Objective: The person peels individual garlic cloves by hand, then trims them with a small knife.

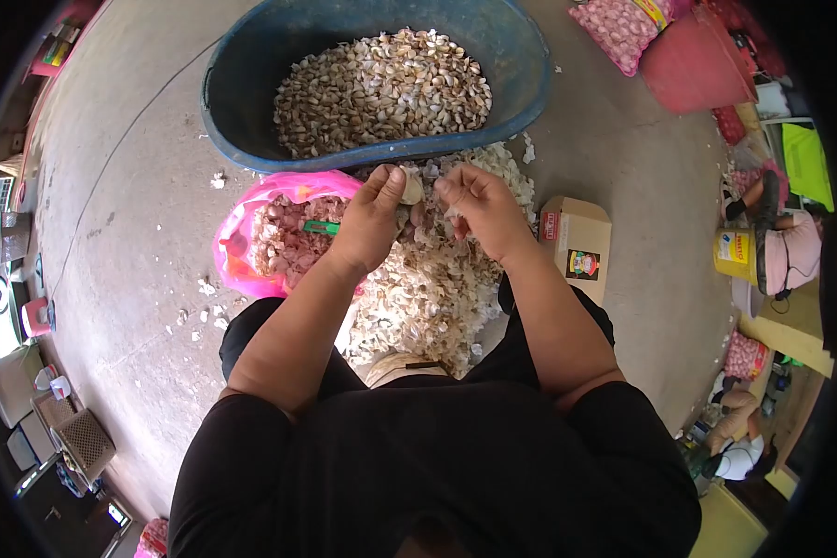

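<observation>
My left hand is closed around a pale garlic bulb, with the thumb lying along its side. Just right of it, my right hand has its fingers curled in a pinch; a pale flake shows near the fingertips, but what they grip is too small to make out. A green plastic piece pokes out beside my left wrist over a pink bag of garlic bulbs. Beneath both hands spreads a heap of loose garlic skins.
Ahead stands a blue tub holding many separated cloves. A cardboard box sits at my right. Further right are a red tub, a net sack of garlic, a yellow bucket and other people.
</observation>
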Available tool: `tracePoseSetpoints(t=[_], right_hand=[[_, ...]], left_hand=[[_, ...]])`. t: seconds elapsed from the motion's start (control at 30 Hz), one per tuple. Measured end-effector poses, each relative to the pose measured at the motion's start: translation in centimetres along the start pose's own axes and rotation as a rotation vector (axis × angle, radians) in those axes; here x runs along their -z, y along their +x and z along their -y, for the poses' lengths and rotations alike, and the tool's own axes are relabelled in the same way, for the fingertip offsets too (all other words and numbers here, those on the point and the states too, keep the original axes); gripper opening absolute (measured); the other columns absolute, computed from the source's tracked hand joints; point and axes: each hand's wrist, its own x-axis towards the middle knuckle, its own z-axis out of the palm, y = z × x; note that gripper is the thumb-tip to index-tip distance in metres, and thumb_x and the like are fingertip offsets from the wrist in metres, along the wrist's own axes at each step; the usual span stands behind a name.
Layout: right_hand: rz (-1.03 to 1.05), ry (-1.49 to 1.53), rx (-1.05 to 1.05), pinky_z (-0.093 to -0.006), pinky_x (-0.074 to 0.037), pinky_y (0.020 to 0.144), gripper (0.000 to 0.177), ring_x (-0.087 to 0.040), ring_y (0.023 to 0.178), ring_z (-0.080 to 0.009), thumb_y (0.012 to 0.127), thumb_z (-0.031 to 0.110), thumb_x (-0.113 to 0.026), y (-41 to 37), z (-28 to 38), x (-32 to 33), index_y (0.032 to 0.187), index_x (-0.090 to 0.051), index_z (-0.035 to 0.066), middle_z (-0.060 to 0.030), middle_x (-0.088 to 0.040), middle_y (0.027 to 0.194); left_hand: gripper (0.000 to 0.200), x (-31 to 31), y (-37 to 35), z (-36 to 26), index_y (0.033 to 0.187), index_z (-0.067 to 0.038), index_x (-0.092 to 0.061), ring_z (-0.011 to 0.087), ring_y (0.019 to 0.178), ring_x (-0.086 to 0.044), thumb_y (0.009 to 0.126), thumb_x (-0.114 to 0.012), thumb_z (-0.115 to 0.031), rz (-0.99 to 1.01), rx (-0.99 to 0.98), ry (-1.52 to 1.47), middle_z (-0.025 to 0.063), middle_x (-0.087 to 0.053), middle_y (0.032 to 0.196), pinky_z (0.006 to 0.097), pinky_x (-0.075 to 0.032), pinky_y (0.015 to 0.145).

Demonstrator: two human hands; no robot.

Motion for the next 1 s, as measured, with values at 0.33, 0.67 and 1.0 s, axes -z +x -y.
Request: tracePoseSetpoints(t=[0.33,0.67,1.0], right_hand=[[0.046,-0.650,0.381,-0.0318,-0.040,0.048,0.027,-0.050,0.049,-0.0243,0.074,0.025,-0.063,-0.6,-0.5,-0.5,0.075,-0.054,0.000,-0.0148,-0.055,0.059],[0.275,-0.046,0.098,-0.0244,-0.037,0.046,0.020,-0.046,0.050,-0.0069,0.081,0.019,-0.055,-0.8,-0.3,-0.4,0.085,-0.059,0.000,0.0007,-0.053,0.061],[0.295,-0.101,-0.031,-0.0213,-0.034,0.042,0.016,-0.042,0.047,-0.0051,0.080,0.015,-0.050,-0.9,0.5,0.4,0.076,-0.058,0.001,0.0011,-0.051,0.058]], left_hand=[[0.017,-0.2,-0.1,-0.2,0.085,-0.003,-0.052,0.0057,0.064,-0.046,0.084,-0.054,-0.020,0.069,-0.182,0.445,-0.0011,-0.054,0.074,0.0208,-0.040,0.056],[0.023,0.5,-0.4,-0.7,0.087,-0.001,-0.057,0.0051,0.062,-0.046,0.087,-0.047,-0.022,0.082,-0.167,0.421,0.0011,-0.055,0.069,0.0189,-0.037,0.055],[0.022,1.0,-0.3,-1.6,0.093,-0.003,-0.052,0.0090,0.058,-0.046,0.088,-0.042,-0.022,0.215,0.022,0.133,0.0044,-0.053,0.069,0.0198,-0.035,0.047]])
